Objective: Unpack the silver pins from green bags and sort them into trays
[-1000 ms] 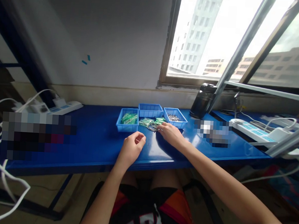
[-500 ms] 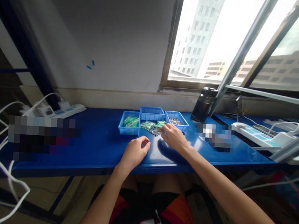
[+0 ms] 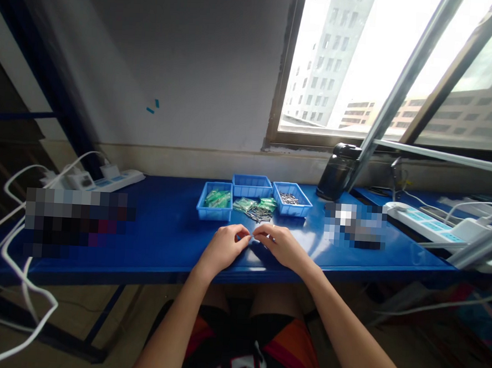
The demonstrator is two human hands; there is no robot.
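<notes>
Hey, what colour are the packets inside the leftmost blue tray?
Mostly green: the packets in the leftmost blue tray show in the head view.

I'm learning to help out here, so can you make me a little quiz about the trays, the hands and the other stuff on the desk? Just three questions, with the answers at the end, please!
1. How many blue trays are on the desk?

2. True or false: the left hand and right hand are nearer to the loose metal pieces than to the black bottle.

3. Fill the gap: the packets in the leftmost tray are coloured ____.

Key:
1. Three
2. True
3. Green
</notes>
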